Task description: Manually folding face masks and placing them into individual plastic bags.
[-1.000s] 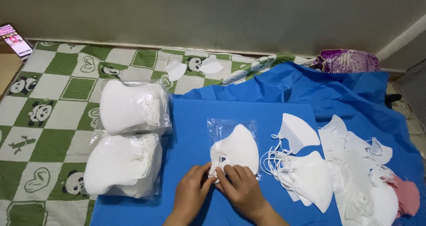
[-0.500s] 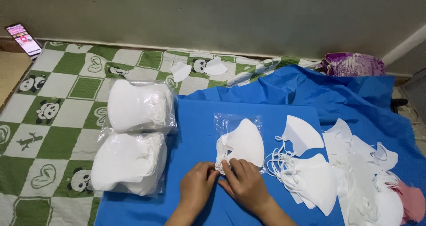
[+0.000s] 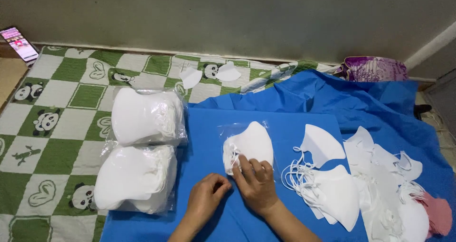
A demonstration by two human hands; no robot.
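- Masks in a small stack (image 3: pixel 250 144) lay inside a clear bag (image 3: pixel 247 128) at the middle of the blue sheet (image 3: pixel 204 128), its open end toward 6 o'clock.
- Right hand (image 3: pixel 256 182) pressed flat on the stack's lower edge, fingers together.
- Left hand (image 3: pixel 205 197) sat at 9 o'clock of the right, fingertips seemingly pinched on the bag's lip.
- Judged best: hold the stack square, keep ear loops tucked, pull the film evenly.
- Count: two filled bags (image 3: pixel 142 116) at 9 o'clock; one loose heap of masks (image 3: pixel 332 189) at 3 o'clock, too overlapped to count; two single masks (image 3: pixel 228 72) at 12 o'clock; one phone (image 3: pixel 19 43) at 10 o'clock.
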